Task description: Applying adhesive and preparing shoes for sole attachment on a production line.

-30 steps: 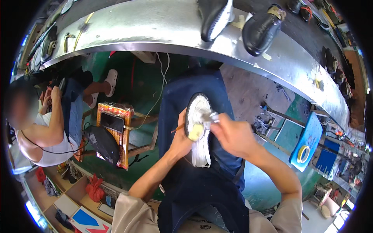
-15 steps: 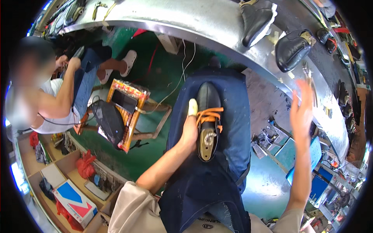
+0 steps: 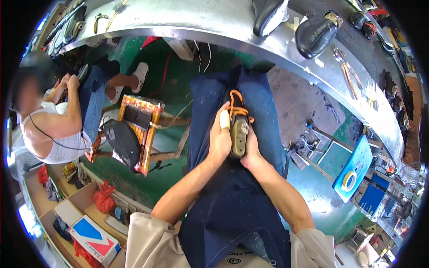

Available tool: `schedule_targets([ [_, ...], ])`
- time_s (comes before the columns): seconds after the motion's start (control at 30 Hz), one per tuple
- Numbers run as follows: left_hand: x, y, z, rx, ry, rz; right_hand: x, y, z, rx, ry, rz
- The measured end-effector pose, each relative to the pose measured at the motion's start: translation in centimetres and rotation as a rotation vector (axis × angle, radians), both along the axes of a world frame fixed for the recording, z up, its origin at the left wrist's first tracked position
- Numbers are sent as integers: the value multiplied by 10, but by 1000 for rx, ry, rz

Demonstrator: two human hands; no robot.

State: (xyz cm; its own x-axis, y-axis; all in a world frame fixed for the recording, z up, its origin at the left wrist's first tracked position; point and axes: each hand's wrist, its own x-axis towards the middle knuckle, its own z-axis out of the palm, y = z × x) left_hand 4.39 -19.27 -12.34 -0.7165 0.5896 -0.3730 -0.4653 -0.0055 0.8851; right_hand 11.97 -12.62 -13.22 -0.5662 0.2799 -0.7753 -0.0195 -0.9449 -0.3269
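On my lap, a dark shoe (image 3: 240,120) lies between my two hands, its heel end toward me. An olive shoe last (image 3: 239,142) with small holes fills its opening, and an orange lace (image 3: 235,99) crosses the upper, one loop sticking up. Against the shoe's left side, my left hand (image 3: 218,139) is closed, its thumb wrapped in a pale yellow covering. My right hand (image 3: 252,146) grips the right side near the heel; most of its fingers are hidden by the shoe. A dark blue apron (image 3: 223,201) covers my thighs beneath.
Ahead curves a metal workbench (image 3: 214,31) with black shoes (image 3: 316,35) and pincers (image 3: 346,73). On the left a person (image 3: 58,120) sits by a stool holding a phone (image 3: 137,117) and black bag (image 3: 120,143). Divided bins (image 3: 85,196) stand lower left; a blue stool (image 3: 357,165) with a tape roll stands right.
My right hand has come back from beside the bench to the shoe and taken hold of its right side. The shoe has tilted and turned in my left hand. My view has shifted slightly.
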Motion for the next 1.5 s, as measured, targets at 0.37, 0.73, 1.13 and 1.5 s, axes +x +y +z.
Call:
schedule_targets([
  [0.37, -9, 6, -13, 0, 114, -65, 7, -9, 19, 243, -168, -51],
  [0.73, 10, -8, 8, 295, -47, 22, 66, 19, 96, 1525, -107, 430],
  [1.13, 20, -26, 2, -1, 306, -116, 73, 50, 110, 1234, 64, 1020],
  [1.5, 27, -21, 56, -187, -47, -251, 99, -11, 126, 1055, 339, 1105],
])
